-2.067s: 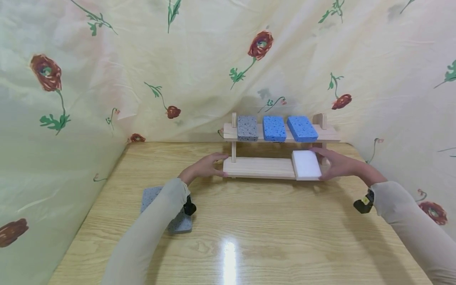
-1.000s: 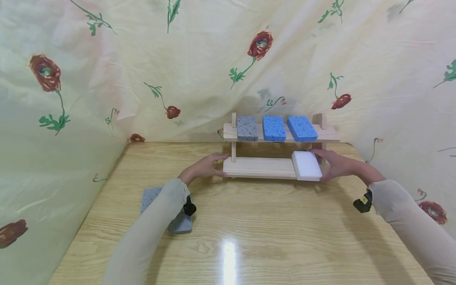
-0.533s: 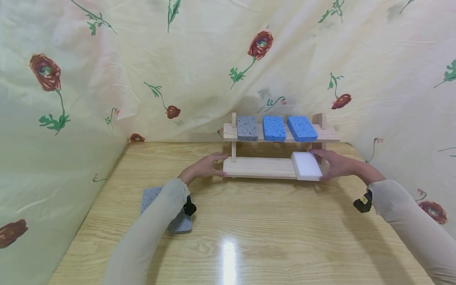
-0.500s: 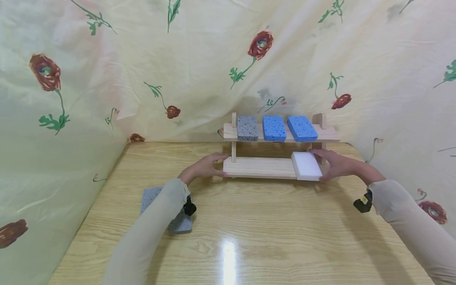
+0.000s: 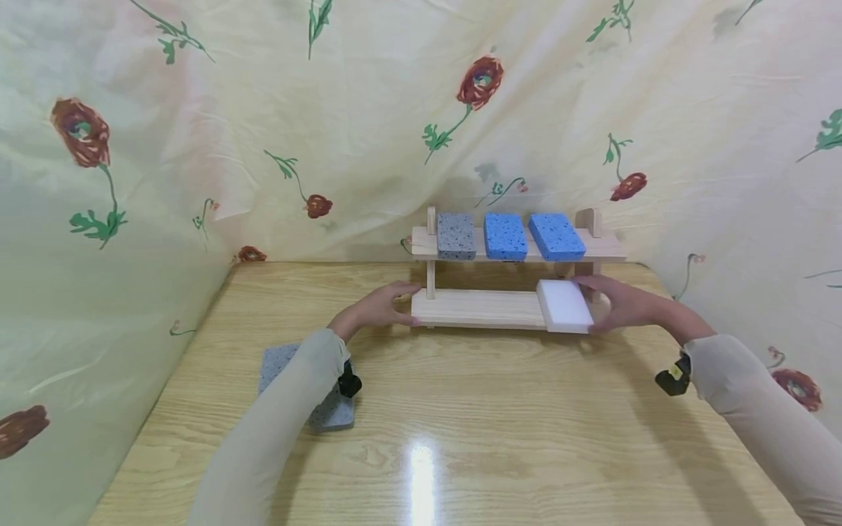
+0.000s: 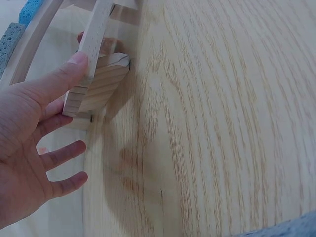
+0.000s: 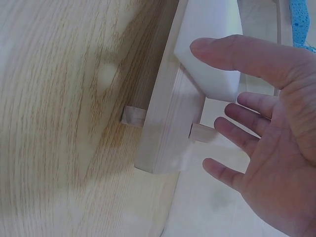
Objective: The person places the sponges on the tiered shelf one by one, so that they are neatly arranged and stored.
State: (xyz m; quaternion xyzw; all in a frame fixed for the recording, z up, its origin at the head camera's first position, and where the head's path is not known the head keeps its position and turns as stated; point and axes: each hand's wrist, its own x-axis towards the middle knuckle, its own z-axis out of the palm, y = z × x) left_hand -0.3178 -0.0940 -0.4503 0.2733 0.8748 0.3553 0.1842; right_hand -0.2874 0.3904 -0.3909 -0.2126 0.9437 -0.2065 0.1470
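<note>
A small two-tier wooden shelf (image 5: 483, 308) stands at the back of the table. My left hand (image 5: 376, 305) grips the left end of its lower board, thumb along the front edge and index finger behind; the other fingers spread free. On the right part of that board sits a white sponge block (image 5: 566, 307). My right hand (image 5: 621, 302) holds the sponge's right end between thumb and index finger; in the right wrist view the thumb lies against the white sponge (image 7: 210, 79). On the upper board lie one grey sponge (image 5: 456, 236) and two blue sponges (image 5: 505, 237).
Grey speckled sponges (image 5: 334, 414) lie on the wooden table (image 5: 500, 424) at the left, partly under the left forearm. A flower-patterned cloth (image 5: 368, 109) hangs behind the shelf and along both sides.
The white sponge's back edge has dropped slightly and the sponge has shifted a little on the lower board, with the right hand on it. The left hand has stayed in place.
</note>
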